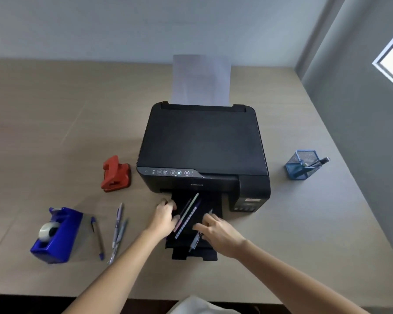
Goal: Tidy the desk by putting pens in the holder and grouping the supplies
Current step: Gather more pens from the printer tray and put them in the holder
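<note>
Several pens (187,215) lie slanted on the black output tray (210,201) of the printer. My left hand (165,215) is curled around their lower ends at the tray's left side. My right hand (218,231) hovers over the tray's front with fingers spread, above a grey clip pen (194,242). A blue mesh holder (302,164) stands at the right of the desk with a couple of pens in it. More loose pens (118,227) and a brown pen (98,237) lie on the desk to the left.
The black printer (202,143) fills the desk's middle, with paper (201,80) standing up behind it. A red hole punch (116,174) sits left of it, and a blue tape dispenser (57,234) at the front left. The desk's right edge runs close behind the holder.
</note>
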The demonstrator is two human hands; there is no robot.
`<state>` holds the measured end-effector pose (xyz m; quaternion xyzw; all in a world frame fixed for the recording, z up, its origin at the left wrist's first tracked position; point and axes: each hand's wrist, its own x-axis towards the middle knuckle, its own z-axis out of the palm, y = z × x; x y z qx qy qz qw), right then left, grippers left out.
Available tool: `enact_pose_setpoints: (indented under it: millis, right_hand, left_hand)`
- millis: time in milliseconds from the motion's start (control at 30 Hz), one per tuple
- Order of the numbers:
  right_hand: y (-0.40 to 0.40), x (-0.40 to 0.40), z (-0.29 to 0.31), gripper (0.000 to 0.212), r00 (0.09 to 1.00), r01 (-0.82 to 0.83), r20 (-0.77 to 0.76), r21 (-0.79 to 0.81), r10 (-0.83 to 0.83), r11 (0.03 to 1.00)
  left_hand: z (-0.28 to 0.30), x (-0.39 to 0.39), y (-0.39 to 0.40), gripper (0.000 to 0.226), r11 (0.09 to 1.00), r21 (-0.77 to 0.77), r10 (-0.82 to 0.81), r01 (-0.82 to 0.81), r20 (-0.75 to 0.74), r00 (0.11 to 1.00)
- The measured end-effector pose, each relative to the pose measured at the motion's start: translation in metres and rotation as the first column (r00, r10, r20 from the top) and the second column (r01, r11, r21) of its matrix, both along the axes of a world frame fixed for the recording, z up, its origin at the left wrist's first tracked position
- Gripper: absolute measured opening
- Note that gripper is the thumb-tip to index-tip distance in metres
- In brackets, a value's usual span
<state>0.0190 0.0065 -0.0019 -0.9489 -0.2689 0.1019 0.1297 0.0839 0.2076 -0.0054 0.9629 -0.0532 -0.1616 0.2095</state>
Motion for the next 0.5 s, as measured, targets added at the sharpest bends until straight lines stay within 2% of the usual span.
enact_pose_setpoints:
  millis: [133,300,400,500]
  right_hand:
    - [0.017,-0.003,-0.002,0.028,0.998,0.000,0.059,-0.188,0.011,0.982]
    - [0.002,-0.007,-0.005,0.019,0.996,0.024,0.093,-0.182,-0.008,0.983]
    - [-0.006,-0.011,-0.002,0.013,0.992,0.096,0.096,-0.120,-0.084,0.988]
    - [-0.014,-0.015,0.001,0.010,0.980,0.189,0.075,-0.052,-0.185,0.981]
  left_hand:
    - [0.000,-0.005,0.001,0.030,0.988,0.128,-0.091,0.092,-0.013,0.996]
    - [-0.007,-0.004,0.005,0.034,0.990,0.139,0.015,-0.011,-0.028,0.999]
    - [-0.008,-0.003,-0.001,0.034,0.993,0.023,0.113,-0.113,-0.005,0.994]
    - [-0.005,-0.004,-0.010,0.041,0.989,-0.124,0.083,-0.084,-0.013,0.996]
